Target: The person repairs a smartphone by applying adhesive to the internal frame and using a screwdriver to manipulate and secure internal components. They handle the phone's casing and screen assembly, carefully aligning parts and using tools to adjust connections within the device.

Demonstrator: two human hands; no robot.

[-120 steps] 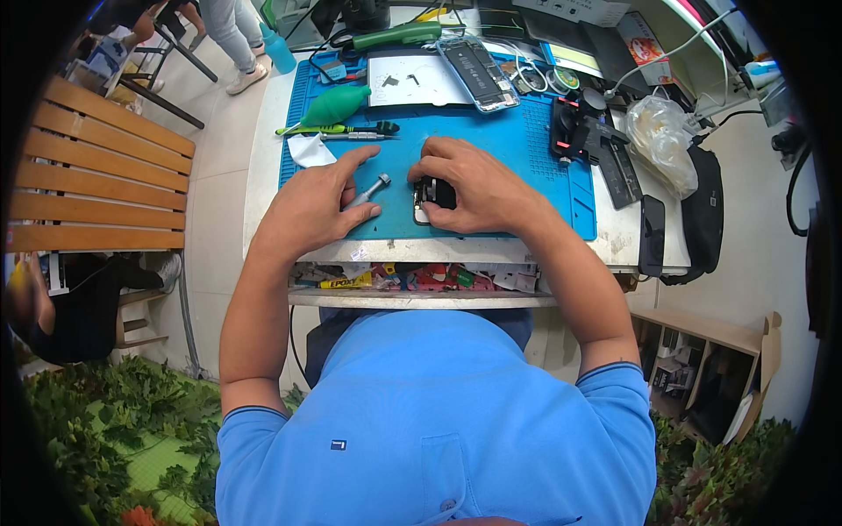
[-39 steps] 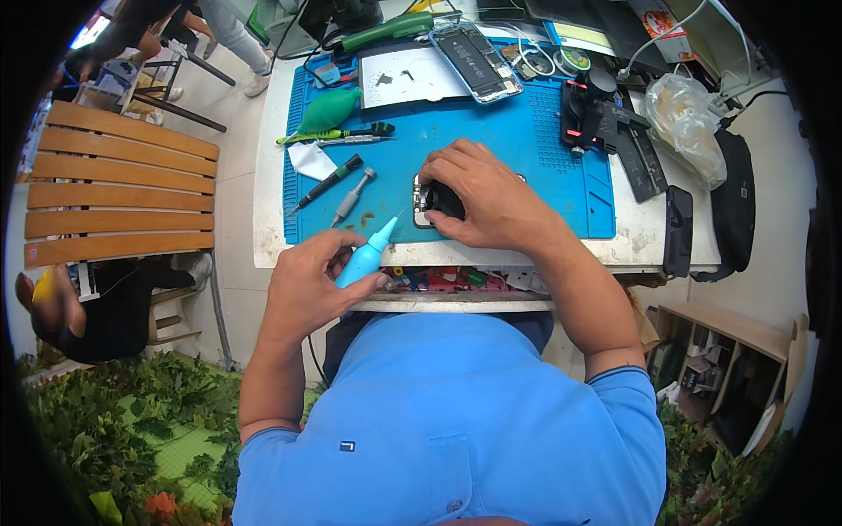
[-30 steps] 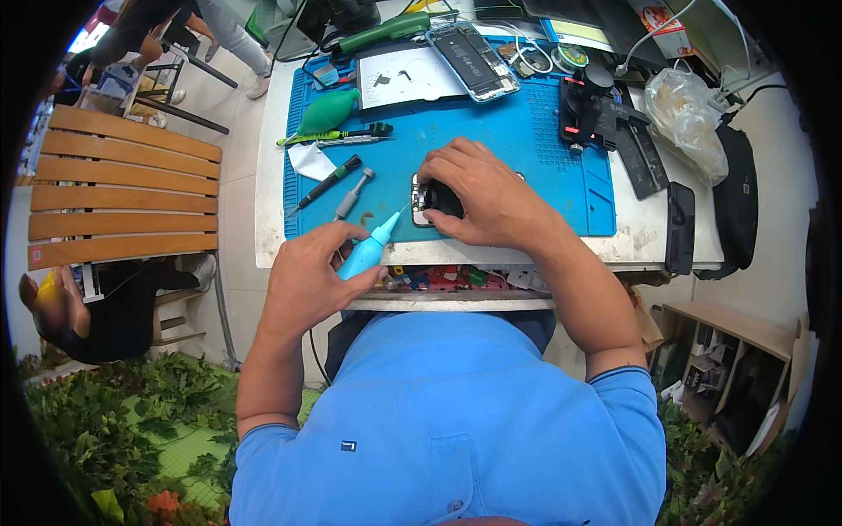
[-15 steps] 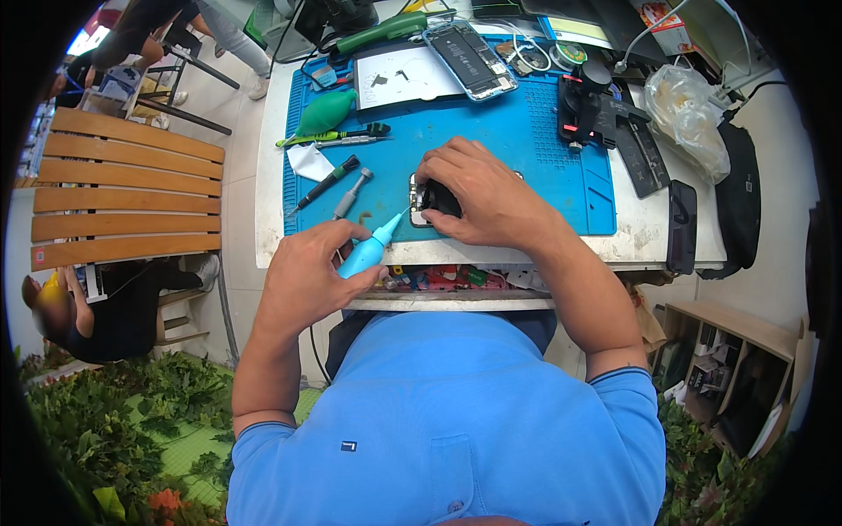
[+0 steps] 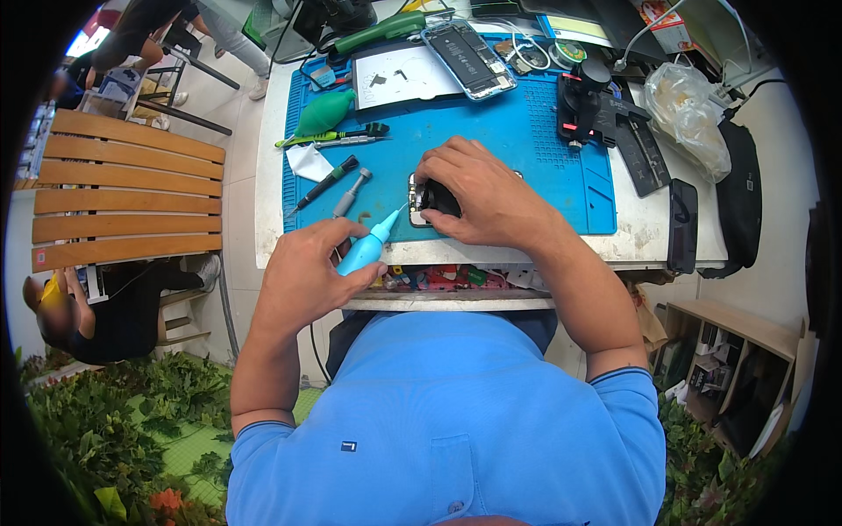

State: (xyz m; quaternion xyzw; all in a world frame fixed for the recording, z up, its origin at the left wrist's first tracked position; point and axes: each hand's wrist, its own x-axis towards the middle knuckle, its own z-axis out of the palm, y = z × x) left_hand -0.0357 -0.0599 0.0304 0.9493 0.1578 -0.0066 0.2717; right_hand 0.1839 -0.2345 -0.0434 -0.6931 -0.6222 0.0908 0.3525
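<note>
My left hand [image 5: 307,267] grips a light-blue squeeze bottle [image 5: 364,252], tilted, with its thin needle tip pointing up and right. That tip reaches the left end of a phone part [image 5: 416,210], a flat piece with a dark rim and silvery fittings lying on the blue mat [image 5: 517,118]. Over the phone part bends my right hand [image 5: 478,193], fingers curled and thumb pressing near its left end. A black, loose-looking piece [image 5: 443,201] shows between that thumb and the fingers. Most of the phone part is hidden beneath the hand.
Left on the mat lie screwdrivers [image 5: 326,186], tweezers and a green air blower [image 5: 326,112]. Behind are a white tray [image 5: 421,66] and an opened phone [image 5: 469,60]. To the right stand a black clamp fixture [image 5: 586,105] and a plastic bag [image 5: 688,114]. An open drawer [image 5: 447,294] sits below the table edge.
The squeeze bottle and my left hand have shifted very slightly left. My right hand stays in place over the phone part.
</note>
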